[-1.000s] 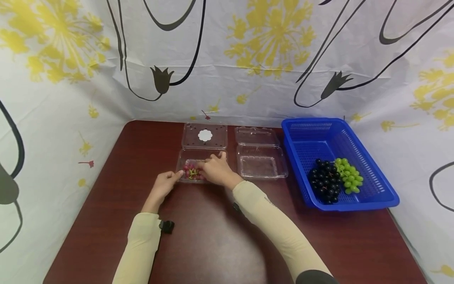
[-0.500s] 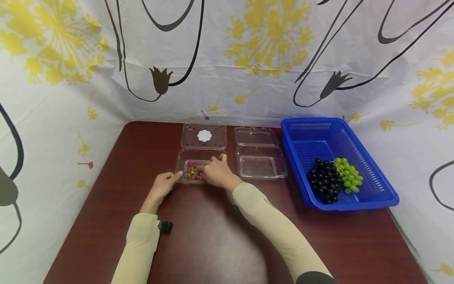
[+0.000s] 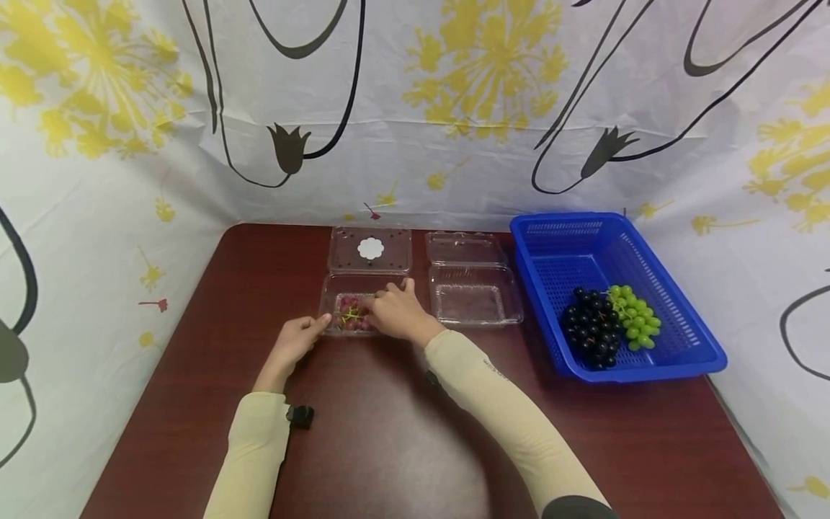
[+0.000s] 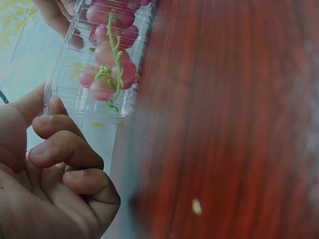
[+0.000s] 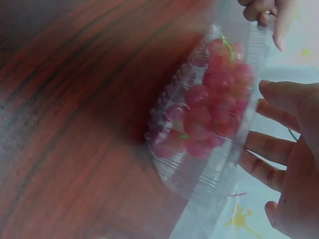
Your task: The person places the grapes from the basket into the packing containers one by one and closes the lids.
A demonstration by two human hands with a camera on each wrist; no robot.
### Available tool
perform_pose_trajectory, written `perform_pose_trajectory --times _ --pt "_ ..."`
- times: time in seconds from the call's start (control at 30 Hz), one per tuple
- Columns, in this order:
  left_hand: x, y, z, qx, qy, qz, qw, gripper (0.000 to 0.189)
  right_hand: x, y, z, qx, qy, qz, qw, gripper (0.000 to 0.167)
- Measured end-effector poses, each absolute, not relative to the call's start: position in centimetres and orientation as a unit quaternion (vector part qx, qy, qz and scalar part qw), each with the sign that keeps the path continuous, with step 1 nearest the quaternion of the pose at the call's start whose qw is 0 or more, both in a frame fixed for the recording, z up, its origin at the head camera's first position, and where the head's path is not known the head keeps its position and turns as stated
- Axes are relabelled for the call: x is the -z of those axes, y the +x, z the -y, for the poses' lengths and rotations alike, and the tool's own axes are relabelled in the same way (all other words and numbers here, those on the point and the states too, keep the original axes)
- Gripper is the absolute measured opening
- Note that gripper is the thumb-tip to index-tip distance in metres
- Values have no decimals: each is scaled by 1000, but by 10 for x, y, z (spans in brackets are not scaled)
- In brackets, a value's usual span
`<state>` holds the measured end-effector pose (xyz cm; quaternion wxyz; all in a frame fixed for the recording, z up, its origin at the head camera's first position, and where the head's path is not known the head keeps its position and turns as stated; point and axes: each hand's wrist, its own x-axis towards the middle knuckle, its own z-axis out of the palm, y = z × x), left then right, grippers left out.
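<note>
A bunch of red grapes (image 3: 350, 311) with green stems lies in the base of a clear plastic clamshell box (image 3: 327, 285), whose lid is folded back. At the box's near left corner, my left hand (image 3: 300, 340) pinches the rim between thumb and forefinger; its other fingers curl loosely in the left wrist view. My right hand (image 3: 394, 311) reaches over the box from the right, fingertips at the grapes. In the right wrist view, the right fingers (image 5: 271, 147) are fairly straight and spread at the rim, with red grapes (image 5: 219, 99) behind the clear wall.
A second clear clamshell box (image 3: 476, 295) stands opened just to the right. Farther right, a blue plastic basket (image 3: 674, 310) holds black grapes (image 3: 591, 328) and green grapes (image 3: 635, 317). A patterned white cloth (image 3: 415, 158) hangs behind the dark red table (image 3: 389, 432).
The head view has shifted slightly. My left hand keeps its pinch on the rim, and my right hand stays over the red grapes with hardly any movement.
</note>
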<state>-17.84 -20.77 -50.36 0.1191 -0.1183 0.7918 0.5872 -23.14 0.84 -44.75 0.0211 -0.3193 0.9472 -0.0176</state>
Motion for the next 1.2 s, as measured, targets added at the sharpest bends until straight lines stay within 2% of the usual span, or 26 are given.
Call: perform_pose_trajectory --times 0.33,0.6,1.0,1.2 --pt "500 -176 214 -573 -103 -800 147 56 418 -248 -27 11 -290 -957 25 37" --pt "500 -175 218 -562 -92 -807 159 59 394 -265 -57 19 -254 -967 1 39" --pt "501 -180 221 -552 -99 -812 162 53 364 -281 -113 25 -200 -979 -12 38" --pt "484 -176 217 -562 -99 -803 175 44 352 -286 -138 28 -180 -983 -17 40"
